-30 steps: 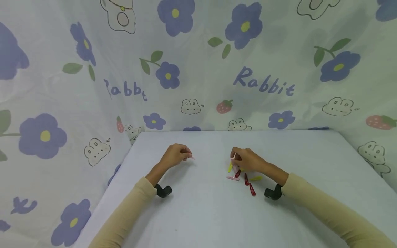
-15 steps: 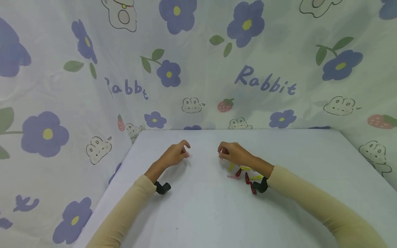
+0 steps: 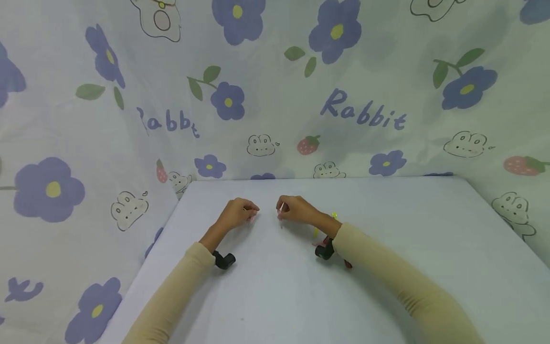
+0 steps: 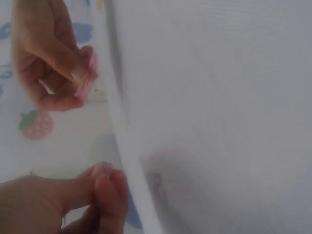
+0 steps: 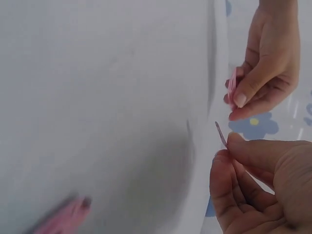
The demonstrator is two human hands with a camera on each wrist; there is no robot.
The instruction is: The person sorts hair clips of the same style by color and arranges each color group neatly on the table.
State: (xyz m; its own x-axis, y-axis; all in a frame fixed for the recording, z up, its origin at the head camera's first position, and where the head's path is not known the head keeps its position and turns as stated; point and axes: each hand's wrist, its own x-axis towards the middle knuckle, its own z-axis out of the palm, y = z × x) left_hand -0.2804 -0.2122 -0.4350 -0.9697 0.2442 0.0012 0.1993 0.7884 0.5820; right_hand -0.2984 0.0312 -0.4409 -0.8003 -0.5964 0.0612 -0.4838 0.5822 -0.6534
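Note:
Between thumb and fingertips, my left hand [image 3: 234,214] pinches a pink hair clip [image 5: 232,87], raised above the white table. Facing it, my right hand [image 3: 297,210] holds another slim pink hair clip [image 5: 221,135] by one end, its tip sticking up past the thumb. A short gap separates the two hands in the head view. Under the right forearm lie loose hair clips, partly hidden: yellow clips [image 3: 315,232], a red clip [image 3: 348,264] and a pink clip [image 5: 66,219].
The white tabletop [image 3: 266,286] runs back to a hanging cloth [image 3: 275,86] printed with flowers and rabbits. A black wrist camera [image 3: 225,261] sits at the left wrist and another black camera [image 3: 324,251] at the right, over the loose clips.
My right hand has moved left from the loose clips, carrying a pink hair clip toward the left hand. The left hand's forefinger lifted, then came back down to the thumb.

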